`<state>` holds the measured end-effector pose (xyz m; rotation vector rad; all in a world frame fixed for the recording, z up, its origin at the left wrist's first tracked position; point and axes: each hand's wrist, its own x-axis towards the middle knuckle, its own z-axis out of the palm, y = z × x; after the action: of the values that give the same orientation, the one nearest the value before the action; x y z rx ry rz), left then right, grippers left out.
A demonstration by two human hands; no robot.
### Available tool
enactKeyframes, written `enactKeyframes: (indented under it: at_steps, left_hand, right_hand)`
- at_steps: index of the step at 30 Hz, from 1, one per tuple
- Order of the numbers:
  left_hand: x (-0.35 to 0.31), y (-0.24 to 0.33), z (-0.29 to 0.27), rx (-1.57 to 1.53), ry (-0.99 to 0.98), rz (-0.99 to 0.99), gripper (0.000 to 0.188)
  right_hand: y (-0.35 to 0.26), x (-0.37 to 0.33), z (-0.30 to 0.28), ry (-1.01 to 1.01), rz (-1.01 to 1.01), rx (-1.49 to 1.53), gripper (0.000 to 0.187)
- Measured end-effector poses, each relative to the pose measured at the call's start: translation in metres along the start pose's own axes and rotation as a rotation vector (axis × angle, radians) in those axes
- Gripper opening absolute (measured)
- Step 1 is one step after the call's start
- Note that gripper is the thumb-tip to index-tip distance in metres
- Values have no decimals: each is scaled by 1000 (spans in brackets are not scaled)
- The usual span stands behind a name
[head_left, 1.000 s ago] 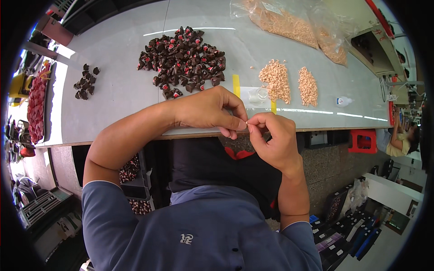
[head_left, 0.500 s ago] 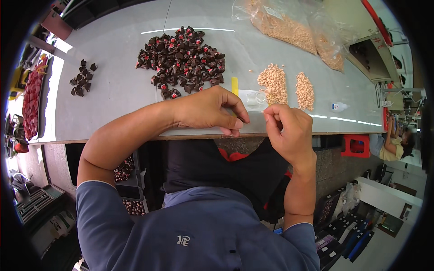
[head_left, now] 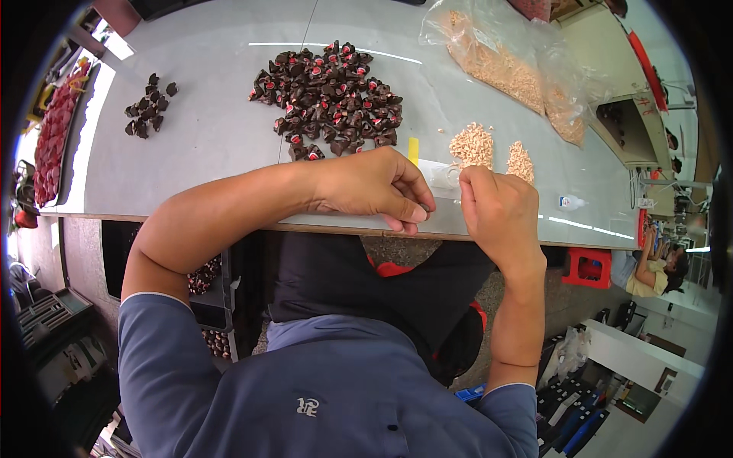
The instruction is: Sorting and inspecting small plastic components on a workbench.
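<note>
Over the table's near edge, my left hand (head_left: 379, 185) is closed, thumb and fingers bent together in a pinch; a tiny dark bit may show at the fingertips, too small to name. My right hand (head_left: 502, 210) is also pinched, just right of it and beside a small clear round dish (head_left: 445, 178). What its fingertips hold, if anything, is hidden. Beyond the dish lies a heap of small beige pieces (head_left: 473, 145), with a smaller beige heap (head_left: 521, 162) to its right. A large pile of dark brown chunky pieces with red-and-white faces (head_left: 336, 95) spreads beyond my left hand.
A few dark pieces (head_left: 149, 107) lie at the left. Clear bags of beige pieces (head_left: 500, 72) rest at the far right, and a small white bottle (head_left: 569, 202) nearer. A yellow strip (head_left: 413, 149) is by the dish. A red stool (head_left: 588, 267) stands beyond the table edge.
The view has turned slightly, shifting the table's contents. My right fingertips have moved a little away from me, up beside the dish. My left hand keeps its pinch near the edge.
</note>
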<state>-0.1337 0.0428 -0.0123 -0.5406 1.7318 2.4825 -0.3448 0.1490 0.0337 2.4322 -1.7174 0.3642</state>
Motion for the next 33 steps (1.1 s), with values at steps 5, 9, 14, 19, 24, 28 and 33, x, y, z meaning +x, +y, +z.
enactKeyframes:
  at_steps: [5, 9, 14, 19, 24, 28, 33]
  left_hand:
    - [2, -5, -2, -82, 12, 26, 27]
    - [1, -2, -2, -123, 30, 5, 28]
    - [3, 0, -2, -134, 41, -3, 29]
    - [4, -1, -2, -149, 47, -24, 30]
    - [4, -2, -2, -158, 67, -14, 32]
    - [5, -3, -2, -149, 68, 0, 30]
    - [6, -6, -3, -118, 91, 7, 26]
  right_hand:
    - [-4, -3, -6, 62, 21, 99, 12]
    - [-13, -16, 0, 133, 109, 369, 14]
    - [-30, -27, 13, 182, 171, 533, 13]
    - [-34, -27, 21, 233, 169, 551, 13]
    - [-35, -26, 24, 248, 157, 527, 14]
    - [-39, -28, 27, 236, 156, 494, 15]
    - [-44, -29, 32, 323, 84, 421, 13]
